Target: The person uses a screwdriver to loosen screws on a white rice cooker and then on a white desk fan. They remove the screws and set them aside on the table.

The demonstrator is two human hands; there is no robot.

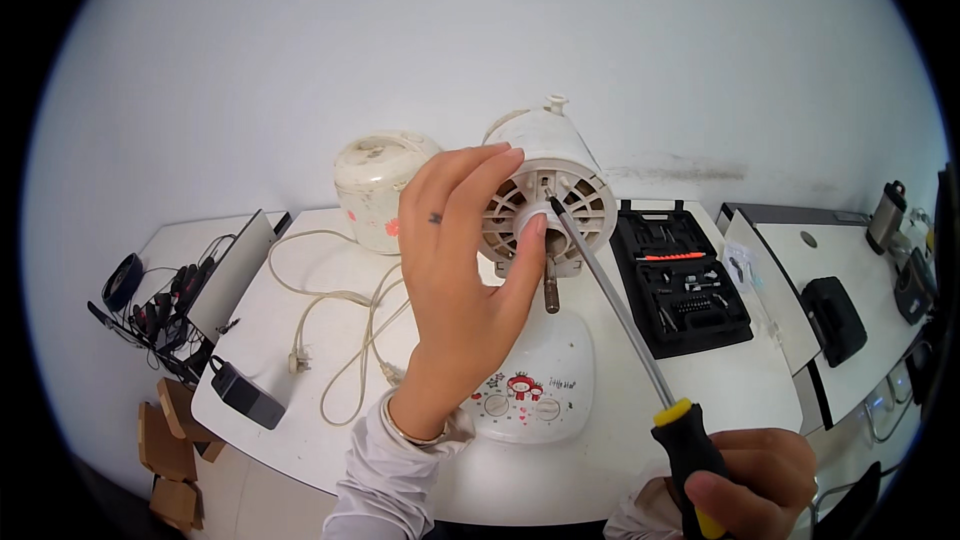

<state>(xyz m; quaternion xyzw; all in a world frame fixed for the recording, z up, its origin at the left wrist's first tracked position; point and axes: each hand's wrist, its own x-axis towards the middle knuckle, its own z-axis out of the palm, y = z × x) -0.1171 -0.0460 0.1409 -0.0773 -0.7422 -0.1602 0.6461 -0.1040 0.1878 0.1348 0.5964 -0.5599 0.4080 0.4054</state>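
A white electric fan point(540, 380) without its blades or grille stands on the table, its round slotted motor housing point(603, 192) facing me. My left hand point(455, 240) is closed round the housing's left side, with the fingertips on its upper rim and the thumb by the central hub. A metal shaft piece point(551, 292) sticks out below the hub. My right hand point(765, 480) grips the black and yellow handle of a long screwdriver point(620, 315). Its dark tip lies over the slotted face just above the hub; whether it touches a screw cannot be made out.
Behind my left hand stands a cream rice cooker point(365, 180). A pale power cord point(345, 295) loops across the table point(300, 460). A black tool case point(685, 285) lies open on the right. A black power adapter point(245, 395) sits at the left edge, with cardboard boxes point(165, 445) below.
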